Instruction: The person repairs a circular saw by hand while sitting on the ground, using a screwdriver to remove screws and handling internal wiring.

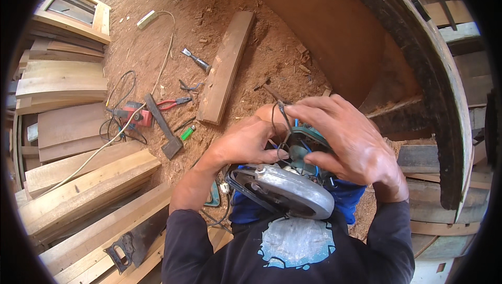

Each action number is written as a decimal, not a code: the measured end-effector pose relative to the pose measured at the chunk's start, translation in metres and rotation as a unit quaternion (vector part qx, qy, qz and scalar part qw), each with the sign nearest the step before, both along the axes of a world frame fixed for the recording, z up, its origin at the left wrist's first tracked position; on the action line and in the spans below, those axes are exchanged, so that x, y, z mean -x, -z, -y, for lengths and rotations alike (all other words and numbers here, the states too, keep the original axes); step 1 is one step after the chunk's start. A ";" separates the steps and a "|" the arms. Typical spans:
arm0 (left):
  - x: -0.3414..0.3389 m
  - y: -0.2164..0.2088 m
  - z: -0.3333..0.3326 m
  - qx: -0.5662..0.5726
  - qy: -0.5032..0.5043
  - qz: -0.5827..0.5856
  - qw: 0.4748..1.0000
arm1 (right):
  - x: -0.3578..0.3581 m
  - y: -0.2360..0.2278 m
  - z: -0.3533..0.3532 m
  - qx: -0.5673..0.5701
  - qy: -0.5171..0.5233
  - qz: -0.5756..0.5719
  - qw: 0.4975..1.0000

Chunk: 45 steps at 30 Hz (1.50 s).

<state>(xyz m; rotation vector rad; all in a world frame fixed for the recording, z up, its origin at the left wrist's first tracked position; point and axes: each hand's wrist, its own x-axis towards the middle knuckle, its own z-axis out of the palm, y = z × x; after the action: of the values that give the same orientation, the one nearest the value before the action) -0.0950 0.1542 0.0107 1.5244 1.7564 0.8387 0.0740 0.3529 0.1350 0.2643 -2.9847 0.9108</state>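
A circular saw (300, 190) with a silver blade guard and a green body rests on my lap, its housing opened and loose wires showing. My left hand (246, 140) is closed at the opening, thumb and fingers pinched on a thin black wire (283, 145). From the other side, my right hand (348, 140) curves round the green housing (308, 136). Its fingertips lie against a looped black cord (281, 110), and its thumb is by a blue wire (316, 170). The exact contact inside the housing is partly hidden by my fingers.
Left on the sawdust-covered floor lie a hammer (163, 127), red-handled pliers (175, 103), a green lighter (187, 132), a chisel (195, 60) and a red power tool (137, 115). A plank (227, 67) lies ahead. Stacked boards and a handsaw (133, 247) are at left; a large curved wooden piece (434, 75) stands right.
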 end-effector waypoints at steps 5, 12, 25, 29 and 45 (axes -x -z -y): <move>-0.006 -0.006 -0.011 -0.055 -0.038 0.005 0.998 | 0.025 -0.001 -0.003 -0.041 -0.024 0.005 0.999; 0.002 -0.008 -0.016 0.037 0.009 -0.034 0.999 | 0.034 0.002 -0.001 -0.118 -0.175 -0.016 0.977; 0.003 0.000 -0.011 0.008 -0.005 0.012 1.000 | 0.048 0.030 -0.006 -0.053 -0.168 -0.087 0.981; 0.006 0.004 -0.007 -0.022 0.019 -0.002 1.000 | 0.052 0.027 -0.002 -0.045 -0.164 -0.074 0.983; 0.002 0.002 0.016 -0.080 -0.031 0.031 0.996 | 0.062 0.023 0.023 -0.094 -0.204 -0.076 0.972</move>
<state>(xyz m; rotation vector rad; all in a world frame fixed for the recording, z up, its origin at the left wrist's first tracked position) -0.0968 0.1386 0.0088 1.5352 1.7345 1.0689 0.0121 0.3297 0.1117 0.9320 -2.9210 0.5869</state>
